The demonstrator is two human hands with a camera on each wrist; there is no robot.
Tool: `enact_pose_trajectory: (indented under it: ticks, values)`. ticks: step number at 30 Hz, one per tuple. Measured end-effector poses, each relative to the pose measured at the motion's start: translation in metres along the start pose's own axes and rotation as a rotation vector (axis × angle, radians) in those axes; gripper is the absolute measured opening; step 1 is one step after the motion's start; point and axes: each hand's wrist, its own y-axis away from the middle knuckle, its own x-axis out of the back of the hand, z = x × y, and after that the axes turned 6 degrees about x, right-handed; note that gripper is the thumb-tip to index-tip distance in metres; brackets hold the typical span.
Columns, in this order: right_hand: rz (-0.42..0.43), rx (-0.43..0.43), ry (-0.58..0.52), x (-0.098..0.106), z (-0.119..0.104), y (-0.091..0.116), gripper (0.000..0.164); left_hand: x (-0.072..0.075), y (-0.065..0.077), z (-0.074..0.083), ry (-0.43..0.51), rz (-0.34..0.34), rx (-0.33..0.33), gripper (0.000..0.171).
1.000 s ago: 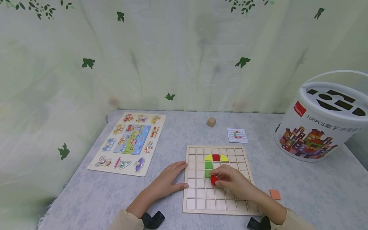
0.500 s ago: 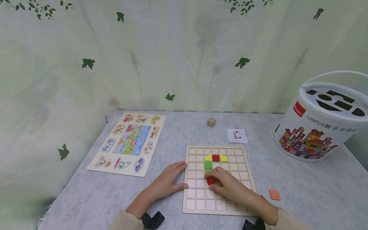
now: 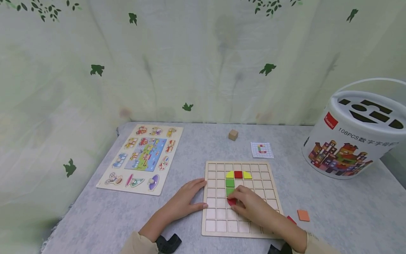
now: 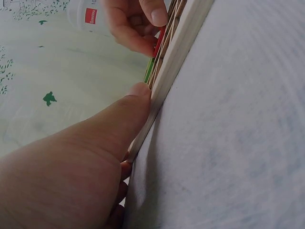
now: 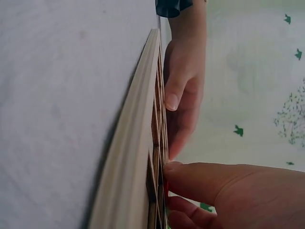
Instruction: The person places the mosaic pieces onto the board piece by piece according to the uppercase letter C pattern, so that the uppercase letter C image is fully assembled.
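A wooden grid board (image 3: pixel 233 233) lies on the cloth-covered table. My left hand (image 3: pixel 183 199) rests at its left edge, with thumb and fingertips touching the rim and the fingers mostly straight. With thumb and fingers, my right hand (image 3: pixel 253 205) pinches a red tile (image 3: pixel 232 202) with a rounded side, at the cell just below the green squares. Part of that tile is hidden by the fingers. Two green squares (image 3: pixel 229 182) stand in a column above it. The row on top has a yellow rounded tile (image 3: pixel 229 174), a red square (image 3: pixel 238 174) and another yellow rounded tile (image 3: pixel 247 175).
Beyond the board lie a pattern card (image 3: pixel 262 150) and a wooden cube (image 3: pixel 233 134). A picture puzzle board (image 3: pixel 127 183) is at left, a large white bucket (image 3: pixel 345 141) at right. An orange tile (image 3: pixel 303 215) and a red piece (image 3: pixel 291 219) lie near the right forearm.
My right hand has shifted slightly left with the red tile, bringing it to the cell under the green column. A red piece by the forearm has come into view. The left hand stays still.
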Motion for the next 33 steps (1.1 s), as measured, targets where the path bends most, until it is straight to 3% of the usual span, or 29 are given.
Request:
enact_pose_trajectory:
  ticks: [6,10,15,19,25,33]
  values:
    - [0.0,-0.047,-0.104,0.013,0.001,0.006,0.031,-0.001,0.0,-0.001,0.004,0.008,-0.009,0.073]
    - [0.084,-0.034,-0.133,0.032,0.003,0.02,0.038,-0.002,0.0,-0.001,0.005,0.008,-0.014,0.072]
    - [0.22,-0.016,0.013,0.058,0.008,0.051,0.044,-0.002,0.0,-0.001,0.0,0.015,-0.02,0.073]
    - [0.261,-0.092,0.097,0.074,0.017,0.082,0.05,-0.002,0.0,-0.001,-0.004,0.024,-0.032,0.073]
    - [0.195,-0.253,0.075,0.082,0.038,0.118,0.053,-0.001,0.0,0.0,-0.002,0.016,-0.032,0.074]
    - [0.058,-0.391,0.044,0.078,0.068,0.137,0.042,-0.001,0.0,0.0,0.0,0.018,-0.03,0.074]
